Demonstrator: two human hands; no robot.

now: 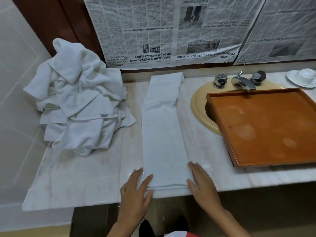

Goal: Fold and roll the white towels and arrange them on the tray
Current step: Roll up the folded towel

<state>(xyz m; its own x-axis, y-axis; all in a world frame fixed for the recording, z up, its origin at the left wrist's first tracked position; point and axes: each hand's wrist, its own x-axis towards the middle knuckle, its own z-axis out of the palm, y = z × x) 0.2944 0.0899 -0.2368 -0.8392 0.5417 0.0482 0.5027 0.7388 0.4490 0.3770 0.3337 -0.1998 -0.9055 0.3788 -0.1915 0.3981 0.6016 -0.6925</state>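
A white towel (163,130) lies folded into a long narrow strip down the middle of the marble counter, its near end at the front edge. My left hand (136,190) rests flat at that end's left corner, fingers straight, thumb under the fold. My right hand (202,183) lies flat against the right corner, fingers straight. A heap of unfolded white towels (78,100) is piled at the left against the tiled wall. The wooden tray (220,101) sits bare over the sink at the right.
The tray covers most of a beige sink (198,106) with a chrome tap (242,82) and two faceted knobs. A white cup on a saucer (303,77) stands at the far right. Newspaper sheets (153,31) cover the wall behind. The counter (82,177) ends at its front edge.
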